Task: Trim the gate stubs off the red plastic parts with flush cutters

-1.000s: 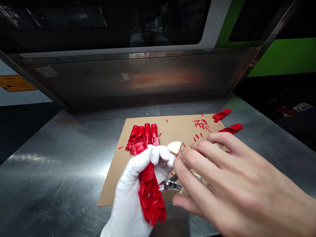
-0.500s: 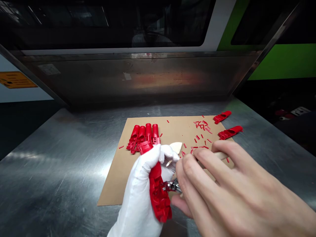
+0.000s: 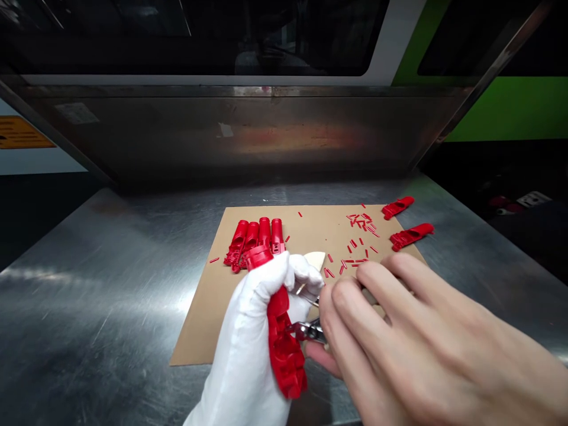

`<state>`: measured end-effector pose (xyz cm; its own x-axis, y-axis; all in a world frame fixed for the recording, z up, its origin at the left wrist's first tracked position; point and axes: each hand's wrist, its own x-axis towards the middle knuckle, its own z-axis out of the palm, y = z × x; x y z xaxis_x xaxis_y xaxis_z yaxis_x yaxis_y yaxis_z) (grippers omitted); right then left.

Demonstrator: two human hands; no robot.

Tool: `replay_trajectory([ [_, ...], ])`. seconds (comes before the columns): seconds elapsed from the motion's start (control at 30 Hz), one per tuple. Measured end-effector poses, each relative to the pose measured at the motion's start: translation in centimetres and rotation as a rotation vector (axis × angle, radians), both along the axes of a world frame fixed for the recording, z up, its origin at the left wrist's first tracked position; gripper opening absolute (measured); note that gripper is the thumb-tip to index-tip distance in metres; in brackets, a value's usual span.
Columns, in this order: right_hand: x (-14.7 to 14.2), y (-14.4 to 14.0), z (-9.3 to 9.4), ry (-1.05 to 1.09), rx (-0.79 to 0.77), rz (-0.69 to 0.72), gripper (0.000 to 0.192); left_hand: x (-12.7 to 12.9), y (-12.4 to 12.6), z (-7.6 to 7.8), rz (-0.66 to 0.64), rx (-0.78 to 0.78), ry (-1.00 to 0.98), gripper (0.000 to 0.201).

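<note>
Clearly glossy and bright red, the long part (image 3: pixel 285 362) has a ringed, round end and a knobbly, hollowed lower half. The white-gloved left hand (image 3: pixel 252 310) grips it above the desk (image 3: pixel 106 307); the bare right hand (image 3: pixel 390 331) is wrapped round pliers (image 3: pixel 311 331), tips at the part's side.

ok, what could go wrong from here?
The silver metal pliers sit at the glossy red moulded part held in the white-gloved left hand: a slip might nick that hand. The bare right hand might get scratched. Thin loose red slivers strewn on the brown cardboard sheet could get knocked off.
</note>
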<state>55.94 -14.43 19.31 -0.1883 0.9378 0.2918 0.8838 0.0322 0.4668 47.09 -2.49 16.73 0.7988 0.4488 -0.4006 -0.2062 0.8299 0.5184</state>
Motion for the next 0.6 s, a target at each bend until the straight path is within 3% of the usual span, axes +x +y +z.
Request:
replay_trajectory([
  [0.17,0.5,0.1,0.0,-0.028,0.015,0.032,0.011,0.5,-0.1,-0.3,0.011,0.066,0.039,0.023],
  [0.4,2.6,-0.8,-1.7,0.0,-0.004,0.02,0.018,2.0,-0.5,-3.0,0.015,0.065,0.05,0.008],
  [0.5,3.7,-1.4,-2.6,0.069,0.023,-0.019,0.033,3.2,-0.7,-3.3,-0.012,0.053,0.048,0.011],
  [0.6,4.5,-2.1,-3.1,0.129,0.072,-0.058,0.029,4.3,-1.0,-3.2,-0.036,0.078,0.036,0.018],
])
